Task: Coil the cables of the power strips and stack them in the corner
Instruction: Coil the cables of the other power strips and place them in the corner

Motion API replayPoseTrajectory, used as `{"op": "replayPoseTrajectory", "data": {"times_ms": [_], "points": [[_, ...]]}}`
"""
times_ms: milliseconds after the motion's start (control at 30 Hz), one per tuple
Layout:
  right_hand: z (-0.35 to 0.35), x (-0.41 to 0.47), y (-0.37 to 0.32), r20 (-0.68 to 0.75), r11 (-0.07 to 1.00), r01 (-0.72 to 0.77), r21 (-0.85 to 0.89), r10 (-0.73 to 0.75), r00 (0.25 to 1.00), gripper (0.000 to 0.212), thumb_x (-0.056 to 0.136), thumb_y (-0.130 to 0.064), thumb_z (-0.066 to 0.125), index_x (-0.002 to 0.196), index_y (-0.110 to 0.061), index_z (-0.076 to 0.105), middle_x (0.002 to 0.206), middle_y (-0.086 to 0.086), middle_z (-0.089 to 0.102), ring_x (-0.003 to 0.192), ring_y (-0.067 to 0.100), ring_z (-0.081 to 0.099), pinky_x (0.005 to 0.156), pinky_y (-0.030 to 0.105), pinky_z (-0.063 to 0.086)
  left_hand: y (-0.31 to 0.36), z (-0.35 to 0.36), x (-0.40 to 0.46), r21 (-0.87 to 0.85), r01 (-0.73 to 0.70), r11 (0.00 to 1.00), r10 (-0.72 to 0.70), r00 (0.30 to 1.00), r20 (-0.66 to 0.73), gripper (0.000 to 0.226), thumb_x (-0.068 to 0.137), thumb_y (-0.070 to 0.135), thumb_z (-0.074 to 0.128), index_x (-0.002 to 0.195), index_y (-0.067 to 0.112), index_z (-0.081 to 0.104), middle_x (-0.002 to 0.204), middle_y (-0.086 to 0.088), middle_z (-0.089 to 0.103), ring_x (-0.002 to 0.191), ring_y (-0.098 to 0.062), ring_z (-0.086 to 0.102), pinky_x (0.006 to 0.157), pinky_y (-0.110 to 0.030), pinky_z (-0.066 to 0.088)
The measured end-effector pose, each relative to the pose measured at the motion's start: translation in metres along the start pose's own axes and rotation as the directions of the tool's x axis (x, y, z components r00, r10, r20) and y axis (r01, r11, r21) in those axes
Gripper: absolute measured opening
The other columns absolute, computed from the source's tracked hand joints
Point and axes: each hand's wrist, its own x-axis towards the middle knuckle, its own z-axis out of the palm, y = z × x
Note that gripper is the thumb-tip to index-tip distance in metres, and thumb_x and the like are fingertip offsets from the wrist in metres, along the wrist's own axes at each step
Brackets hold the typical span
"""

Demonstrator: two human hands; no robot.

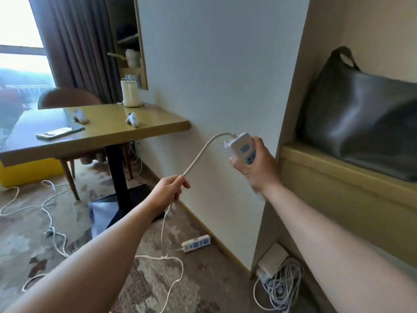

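Daylight is admitted through the window [22,53] at the upper left, where the panes are blown out to near white. A pale sheen is thrown across the table [97,129] top. The white wall [214,75] is evenly lit, while the niche holding the dark bag [361,118] is left dimmer. Straight lines are bowed toward the edges — wide-angle distortion. Fine detail is softened throughout, and the curtain [74,46] and far shelf are rendered slightly smeared.
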Motion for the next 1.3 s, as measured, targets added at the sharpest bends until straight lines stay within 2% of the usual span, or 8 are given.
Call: {"op": "replayPoseTrajectory", "data": {"times_ms": [100,267,500,600,833,1067,1200,1300], "points": [[-0.027,0.002,-0.015,-0.028,1.000,0.006,0.015,-0.005,1.000,0.053,0.070,-0.056,0.069,0.115,-0.035,0.050,0.106,-0.006,0.063,0.091,0.016,0.063,0.077,0.043,0.055,0.025,-0.002,-0.003,-0.031,-0.004,1.000,0.001,0.996,-0.084,0.034,0.102,0.026,0.044,0.083,0.008,0.066,0.058,0.000,0.035,0.050,-0.013,0.031,0.046,-0.023,0.029],[-0.072,0.011,-0.045,-0.168,0.996,0.028,0.084,-0.013,0.986,0.043,0.076,-0.045,0.073,0.109,-0.030,0.049,0.091,-0.008,0.064,0.077,0.014,0.063,0.062,0.031,0.049,0.127,-0.005,0.001,-0.045,-0.173,0.984,0.162,0.969,-0.188,0.032,0.100,0.028,0.047,0.084,0.008,0.067,0.058,-0.001,0.037,0.049,-0.014,0.032,0.049,-0.027,0.028],[-0.140,0.027,-0.079,-0.263,0.993,0.102,0.062,-0.083,0.961,0.043,0.074,-0.045,0.071,0.109,-0.037,0.047,0.088,-0.012,0.063,0.072,0.006,0.061,0.060,0.027,0.047,0.317,-0.008,-0.016,-0.115,-0.503,0.857,0.462,0.847,-0.263,0.030,0.100,0.026,0.047,0.080,0.010,0.064,0.057,-0.002,0.034,0.045,-0.010,0.029,0.044,-0.022,0.024],[-0.159,0.034,-0.095,-0.306,0.989,0.130,0.065,-0.104,0.946,0.042,0.075,-0.047,0.070,0.109,-0.038,0.048,0.087,-0.012,0.064,0.071,0.005,0.062,0.060,0.027,0.047,0.353,-0.008,-0.023,-0.080,-0.549,0.832,0.516,0.818,-0.256,0.030,0.100,0.026,0.045,0.086,0.007,0.064,0.058,-0.002,0.035,0.047,-0.012,0.030,0.046,-0.024,0.024],[-0.168,0.003,-0.091,-0.282,0.991,0.121,-0.058,-0.133,0.950,0.040,0.079,-0.061,0.065,0.108,-0.042,0.046,0.088,-0.017,0.063,0.078,0.007,0.062,0.069,0.037,0.054,0.253,0.002,-0.021,-0.054,-0.385,0.921,0.367,0.907,-0.206,0.033,0.102,0.023,0.043,0.089,0.001,0.065,0.055,-0.003,0.033,0.041,-0.011,0.027,0.042,-0.023,0.022],[-0.141,-0.038,-0.080,-0.224,0.993,0.105,-0.053,-0.114,0.968,0.038,0.081,-0.052,0.072,0.109,-0.041,0.048,0.089,-0.018,0.063,0.081,0.006,0.062,0.076,0.044,0.055,0.124,0.032,-0.049,-0.202,-0.220,0.954,0.205,0.974,-0.097,0.032,0.101,0.025,0.046,0.086,0.006,0.067,0.051,0.005,0.040,0.045,-0.013,0.035,0.044,-0.023,0.031],[-0.140,-0.049,-0.079,-0.271,0.996,0.091,-0.018,-0.092,0.958,0.036,0.082,-0.049,0.074,0.106,-0.037,0.050,0.085,-0.015,0.063,0.077,0.009,0.063,0.076,0.048,0.055,0.099,0.045,-0.070,-0.219,-0.162,0.962,0.166,0.986,-0.003,0.034,0.104,0.023,0.039,0.092,0.005,0.066,0.054,0.004,0.041,0.050,-0.016,0.039,0.051,-0.027,0.036],[-0.154,-0.050,-0.086,-0.304,0.990,0.141,0.014,-0.130,0.944,0.033,0.079,-0.052,0.072,0.101,-0.044,0.048,0.084,-0.016,0.062,0.075,0.007,0.062,0.070,0.042,0.056,0.119,0.052,-0.074,-0.264,-0.176,0.948,0.182,0.983,-0.002,0.034,0.105,0.024,0.037,0.089,0.006,0.062,0.053,0.006,0.035,0.048,-0.013,0.031,0.048,-0.025,0.027]]}}
